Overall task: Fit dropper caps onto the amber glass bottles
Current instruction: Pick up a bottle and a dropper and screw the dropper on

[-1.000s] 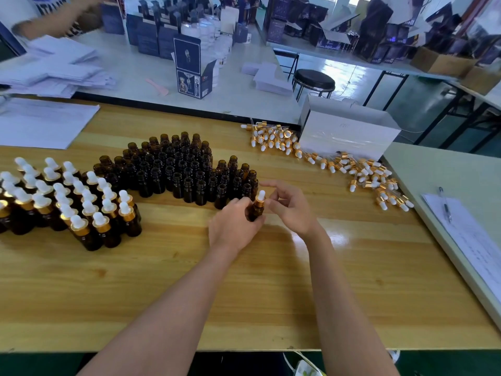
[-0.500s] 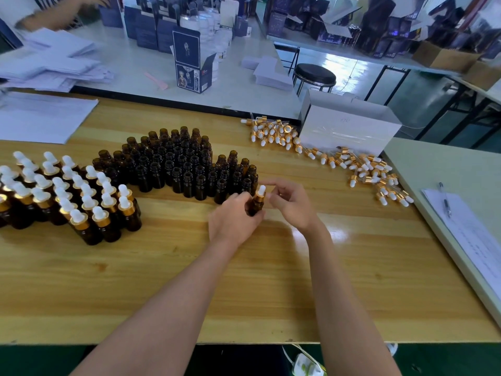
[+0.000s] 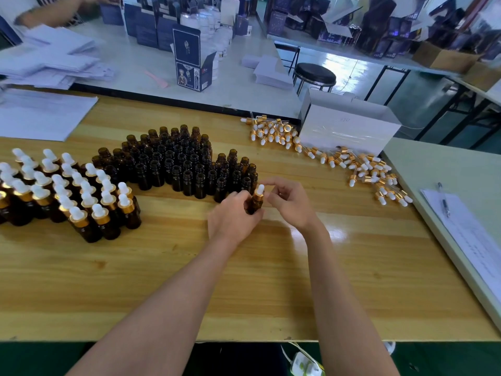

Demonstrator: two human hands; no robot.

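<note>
My left hand [image 3: 233,215] grips a small amber bottle [image 3: 255,204] upright just above the wooden table [image 3: 244,280]. A dropper cap [image 3: 259,191] with a white bulb and gold collar sits on its neck. My right hand [image 3: 291,203] is close on the right, with thumb and curled index finger pinching the cap. Behind the hands stands a cluster of several uncapped amber bottles [image 3: 176,164]. To the left stand several capped bottles [image 3: 81,194]. Loose dropper caps [image 3: 271,132] lie scattered from the back centre to the right [image 3: 374,175].
A white box [image 3: 349,128] stands behind the loose caps. Paper sheets [image 3: 40,115] lie at the back left. A sheet with a pen [image 3: 444,199] rests on the pale table at the right. Another person's arm [image 3: 48,12] works at the far table.
Both hands stay on the same bottle. My right fingers have shifted slightly round the cap, as in a turn; the bottle has barely moved.
</note>
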